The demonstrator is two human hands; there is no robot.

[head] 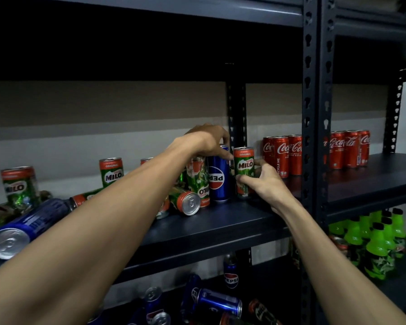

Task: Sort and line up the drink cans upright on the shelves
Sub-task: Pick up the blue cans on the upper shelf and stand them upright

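**On the middle shelf, a hand on each of two cans**

On the dark metal rack [311,113] the middle shelf [220,226] runs across the whole view. The bay below it holds a loose heap of blue Pepsi cans [218,301], most of them lying down. At lower right stands a cluster of green bottles [377,245]. A tidy row of Coca-Cola cans [283,156] stands upright at the back of the middle shelf, to the right of the hands and on past the post.

At far left a blue can [31,224] lies on its side, its end toward the camera. Behind it two Milo cans [20,186] stand upright, well apart.

The left hand [206,141] reaches in from above, its fingers curled down over the top of the Pepsi can [218,179]. That can stands on the shelf with its label upside down. The right hand [265,181] is wrapped round the lower half of the Milo can [244,167], which is upright, just beside the Pepsi can. Left of the Pepsi can stands an inverted Milo can [198,179], and a fallen Milo can [185,201] lies in front of it.
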